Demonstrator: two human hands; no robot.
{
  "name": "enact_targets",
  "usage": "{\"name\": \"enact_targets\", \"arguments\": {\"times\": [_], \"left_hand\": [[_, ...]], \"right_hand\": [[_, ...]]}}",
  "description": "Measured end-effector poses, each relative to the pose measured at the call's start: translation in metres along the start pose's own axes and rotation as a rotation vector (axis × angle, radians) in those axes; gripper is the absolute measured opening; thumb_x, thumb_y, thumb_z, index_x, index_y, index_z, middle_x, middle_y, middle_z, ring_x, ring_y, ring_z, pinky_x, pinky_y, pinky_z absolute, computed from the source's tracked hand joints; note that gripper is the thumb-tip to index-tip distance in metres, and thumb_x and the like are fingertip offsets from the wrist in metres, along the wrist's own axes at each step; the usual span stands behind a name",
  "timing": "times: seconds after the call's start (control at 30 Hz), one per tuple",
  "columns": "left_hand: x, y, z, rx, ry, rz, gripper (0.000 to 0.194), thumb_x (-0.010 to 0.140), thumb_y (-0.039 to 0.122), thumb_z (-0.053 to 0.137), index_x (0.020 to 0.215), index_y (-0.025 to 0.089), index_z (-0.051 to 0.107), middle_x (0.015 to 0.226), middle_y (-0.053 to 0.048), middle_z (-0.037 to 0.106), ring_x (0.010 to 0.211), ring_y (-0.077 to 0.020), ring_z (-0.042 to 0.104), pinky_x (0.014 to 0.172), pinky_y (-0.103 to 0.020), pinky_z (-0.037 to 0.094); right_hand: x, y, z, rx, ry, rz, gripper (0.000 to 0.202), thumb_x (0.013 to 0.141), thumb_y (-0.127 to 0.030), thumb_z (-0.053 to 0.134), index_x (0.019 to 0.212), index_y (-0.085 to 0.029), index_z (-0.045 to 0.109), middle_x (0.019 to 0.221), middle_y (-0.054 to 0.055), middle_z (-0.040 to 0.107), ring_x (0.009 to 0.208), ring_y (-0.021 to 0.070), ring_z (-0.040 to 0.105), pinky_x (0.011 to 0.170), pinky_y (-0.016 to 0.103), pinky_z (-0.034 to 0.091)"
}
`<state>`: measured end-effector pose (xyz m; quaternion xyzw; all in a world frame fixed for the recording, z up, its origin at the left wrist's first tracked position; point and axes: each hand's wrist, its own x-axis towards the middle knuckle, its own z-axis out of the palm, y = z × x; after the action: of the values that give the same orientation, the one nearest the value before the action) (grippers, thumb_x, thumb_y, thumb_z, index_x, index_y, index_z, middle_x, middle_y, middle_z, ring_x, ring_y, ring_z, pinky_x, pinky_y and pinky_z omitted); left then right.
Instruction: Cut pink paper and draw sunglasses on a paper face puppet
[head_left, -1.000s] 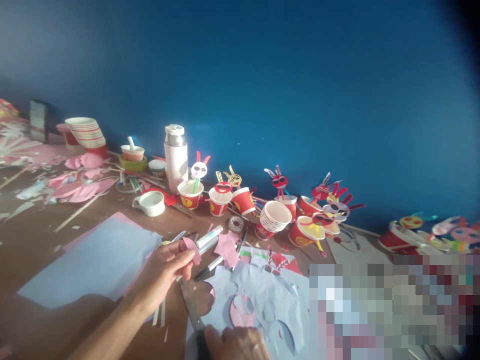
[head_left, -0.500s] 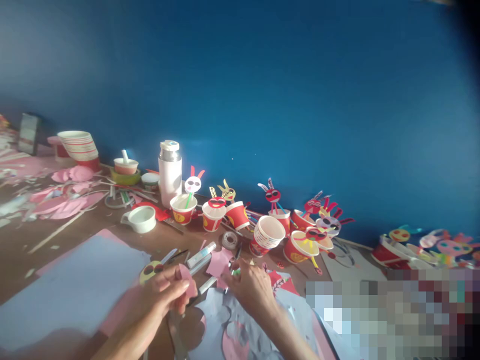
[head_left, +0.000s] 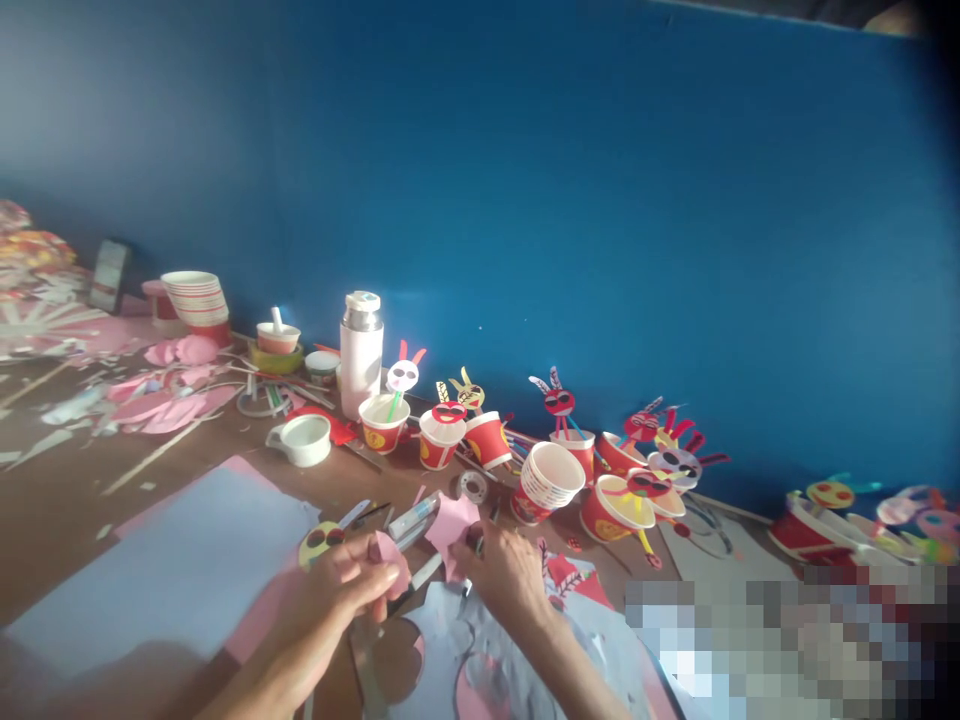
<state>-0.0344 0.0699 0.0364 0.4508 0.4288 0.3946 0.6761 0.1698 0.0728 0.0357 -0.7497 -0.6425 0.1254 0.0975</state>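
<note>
My left hand pinches a small rounded piece of pink paper between thumb and fingers. Beside it my right hand is closed at the edge of a jagged pink paper scrap; something small and dark shows by its fingertips, too hidden to name. Below both hands lies a greyish sheet with rounded holes cut in it. A yellow paper face with dark eyes lies just behind my left hand. A white glue tube and a tape roll lie beyond the scrap.
Red paper cups with paper bug figures line the blue wall, near a stack of cups. A white flask and a handled white cup stand left of them. A large pale sheet lies at left, pink cutouts behind.
The view has shifted, so things sit a little farther right and lower. The jagged pink scrap has risen slightly with my right hand. My left hand still holds its pink piece.
</note>
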Motion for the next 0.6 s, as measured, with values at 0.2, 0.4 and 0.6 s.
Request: {"name": "enact_targets", "arguments": {"times": [0.2, 0.4, 0.6], "left_hand": [[0.004, -0.006, -0.005, -0.007, 0.045, -0.034, 0.041, 0.063, 0.056, 0.075, 0.064, 0.015, 0.068, 0.058, -0.002, 0.061, 0.049, -0.0119, 0.051, 0.053, -0.024, 0.036], [-0.002, 0.004, 0.0, 0.001, 0.041, -0.02, 0.036, 0.068, 0.052, 0.073, 0.069, 0.016, 0.07, 0.065, -0.002, 0.061, 0.055, -0.0126, 0.052, 0.057, -0.025, 0.039], [-0.002, 0.004, 0.0, 0.017, 0.063, 0.008, 0.033, 0.069, 0.048, 0.073, 0.07, 0.015, 0.068, 0.067, -0.002, 0.06, 0.057, -0.0133, 0.051, 0.058, -0.026, 0.039]], "right_hand": [[0.007, 0.001, 0.002, 0.091, 0.0, -0.026, 0.017, 0.074, -0.022, 0.056, 0.082, -0.024, 0.072, 0.079, 0.001, 0.075, 0.075, 0.0194, 0.069, 0.059, 0.024, 0.039], [0.003, 0.01, 0.002, 0.135, 0.018, -0.009, 0.022, 0.082, -0.021, 0.05, 0.085, -0.022, 0.071, 0.078, 0.001, 0.075, 0.076, 0.0173, 0.068, 0.06, 0.022, 0.04], [0.003, 0.0, -0.005, 0.081, 0.025, 0.005, 0.029, 0.085, -0.041, 0.053, 0.08, -0.018, 0.071, 0.08, 0.009, 0.074, 0.079, 0.024, 0.068, 0.066, 0.029, 0.041]]}}
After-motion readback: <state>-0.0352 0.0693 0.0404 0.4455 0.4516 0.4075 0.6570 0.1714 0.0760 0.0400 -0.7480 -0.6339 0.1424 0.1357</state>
